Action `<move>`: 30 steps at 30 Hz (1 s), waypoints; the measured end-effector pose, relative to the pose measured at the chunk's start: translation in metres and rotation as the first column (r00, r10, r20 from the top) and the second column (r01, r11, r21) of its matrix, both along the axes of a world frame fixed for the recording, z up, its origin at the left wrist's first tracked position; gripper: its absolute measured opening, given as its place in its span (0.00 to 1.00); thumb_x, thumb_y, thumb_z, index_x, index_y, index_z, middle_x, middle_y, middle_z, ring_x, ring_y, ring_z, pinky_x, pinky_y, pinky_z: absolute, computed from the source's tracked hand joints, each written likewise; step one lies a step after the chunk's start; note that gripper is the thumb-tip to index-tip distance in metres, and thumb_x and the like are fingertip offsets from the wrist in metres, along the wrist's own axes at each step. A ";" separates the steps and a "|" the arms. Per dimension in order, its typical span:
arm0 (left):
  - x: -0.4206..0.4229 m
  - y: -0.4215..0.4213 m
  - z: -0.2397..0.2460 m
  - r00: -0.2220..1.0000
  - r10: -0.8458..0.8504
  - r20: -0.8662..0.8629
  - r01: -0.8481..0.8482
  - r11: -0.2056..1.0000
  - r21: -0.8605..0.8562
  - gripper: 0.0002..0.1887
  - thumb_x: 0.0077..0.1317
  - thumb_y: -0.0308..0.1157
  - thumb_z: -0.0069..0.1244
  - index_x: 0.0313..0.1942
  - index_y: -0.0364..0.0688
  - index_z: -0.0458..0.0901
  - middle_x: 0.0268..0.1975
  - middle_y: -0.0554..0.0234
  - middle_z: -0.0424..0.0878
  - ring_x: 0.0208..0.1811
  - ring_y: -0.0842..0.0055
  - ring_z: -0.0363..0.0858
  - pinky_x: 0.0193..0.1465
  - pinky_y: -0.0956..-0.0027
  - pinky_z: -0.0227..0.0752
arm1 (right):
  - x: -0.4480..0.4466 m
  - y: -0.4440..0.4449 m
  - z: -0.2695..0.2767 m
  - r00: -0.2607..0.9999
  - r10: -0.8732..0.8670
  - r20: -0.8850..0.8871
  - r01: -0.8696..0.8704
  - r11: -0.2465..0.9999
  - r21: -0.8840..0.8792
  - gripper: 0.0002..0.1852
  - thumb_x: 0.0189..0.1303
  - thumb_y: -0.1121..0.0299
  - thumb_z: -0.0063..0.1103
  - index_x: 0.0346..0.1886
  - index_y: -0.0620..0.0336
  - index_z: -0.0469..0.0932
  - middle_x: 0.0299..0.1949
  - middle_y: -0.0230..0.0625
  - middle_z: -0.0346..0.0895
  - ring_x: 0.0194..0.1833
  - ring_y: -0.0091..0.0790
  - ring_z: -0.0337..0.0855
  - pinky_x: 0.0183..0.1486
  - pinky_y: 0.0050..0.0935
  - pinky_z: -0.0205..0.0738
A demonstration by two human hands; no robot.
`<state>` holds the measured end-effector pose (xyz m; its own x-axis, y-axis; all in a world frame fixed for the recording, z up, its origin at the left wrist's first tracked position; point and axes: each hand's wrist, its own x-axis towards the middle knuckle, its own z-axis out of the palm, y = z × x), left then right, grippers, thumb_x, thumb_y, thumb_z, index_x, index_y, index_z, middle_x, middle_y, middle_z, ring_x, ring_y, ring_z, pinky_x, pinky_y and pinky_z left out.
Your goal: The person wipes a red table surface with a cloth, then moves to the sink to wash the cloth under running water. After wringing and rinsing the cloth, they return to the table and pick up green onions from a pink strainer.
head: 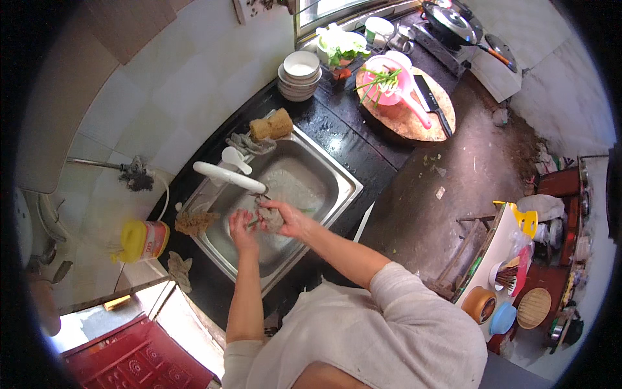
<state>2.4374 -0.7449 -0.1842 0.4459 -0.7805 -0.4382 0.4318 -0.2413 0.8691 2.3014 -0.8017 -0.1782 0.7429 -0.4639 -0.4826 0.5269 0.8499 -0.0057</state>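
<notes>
Both my hands are over a stainless steel sink (335, 163), below the white faucet (231, 177). My right hand (289, 220) grips a wet greyish cloth (270, 219), held just under the spout. My left hand (242, 227) is close beside it with the fingers bent; a small green piece (252, 222) shows at its fingertips, and whether the fingers grip it is not plain. Another green strip lies in the basin, past my right hand. Water stands or runs in the bottom of the basin.
Loofah sponges (271, 124), a grey rag (250, 144) and a brown scrubber (196, 223) lie around the sink's rim. Stacked bowls (300, 73) stand beyond. A cleaver (432, 104) and a pink colander (386, 90) with green stalks rest on a round chopping board (388, 121). A yellow jug (142, 240) stands left.
</notes>
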 end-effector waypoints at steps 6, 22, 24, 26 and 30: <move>-0.027 -0.008 -0.004 0.331 -0.324 -0.886 -0.067 0.929 -0.365 0.24 0.63 0.48 0.55 0.51 0.38 0.76 0.44 0.63 0.81 0.46 0.73 0.79 0.46 0.67 0.75 | 0.019 0.042 0.056 0.890 -0.288 0.354 0.234 0.954 0.188 0.21 0.64 0.61 0.60 0.56 0.61 0.72 0.46 0.44 0.77 0.41 0.37 0.78 0.46 0.34 0.72; -0.028 -0.079 0.014 0.354 -0.544 0.760 0.401 0.823 0.402 0.13 0.56 0.36 0.51 0.37 0.37 0.82 0.38 0.49 0.84 0.41 0.59 0.83 0.47 0.59 0.75 | -0.001 0.016 -0.018 0.369 -0.404 -0.837 -0.824 0.274 -0.495 0.13 0.50 0.62 0.66 0.32 0.61 0.78 0.31 0.41 0.80 0.32 0.41 0.81 0.31 0.41 0.71; -0.034 -0.077 0.011 0.274 -0.551 0.788 0.300 0.828 0.474 0.15 0.59 0.36 0.47 0.43 0.38 0.80 0.44 0.45 0.83 0.48 0.50 0.80 0.52 0.55 0.74 | 0.003 0.021 -0.027 0.239 -0.663 -0.709 -0.918 0.084 -0.389 0.16 0.50 0.63 0.66 0.35 0.66 0.76 0.36 0.49 0.80 0.37 0.50 0.83 0.39 0.48 0.75; -0.030 -0.078 0.007 0.211 -0.539 0.816 0.313 0.828 0.466 0.18 0.63 0.39 0.48 0.50 0.39 0.75 0.50 0.44 0.78 0.51 0.48 0.77 0.55 0.52 0.72 | 0.001 0.024 -0.030 0.114 -0.694 -0.711 -0.846 0.307 -0.435 0.17 0.51 0.63 0.65 0.38 0.67 0.75 0.39 0.51 0.80 0.38 0.51 0.83 0.40 0.48 0.76; 0.005 -0.072 -0.001 0.914 -0.404 0.033 0.399 0.912 0.095 0.31 0.58 0.58 0.59 0.51 0.43 0.73 0.51 0.56 0.77 0.46 0.62 0.80 0.53 0.63 0.72 | -0.013 0.025 -0.009 0.419 -0.241 -0.875 -0.729 0.485 -0.483 0.24 0.53 0.60 0.66 0.49 0.65 0.73 0.36 0.44 0.80 0.36 0.40 0.82 0.36 0.38 0.75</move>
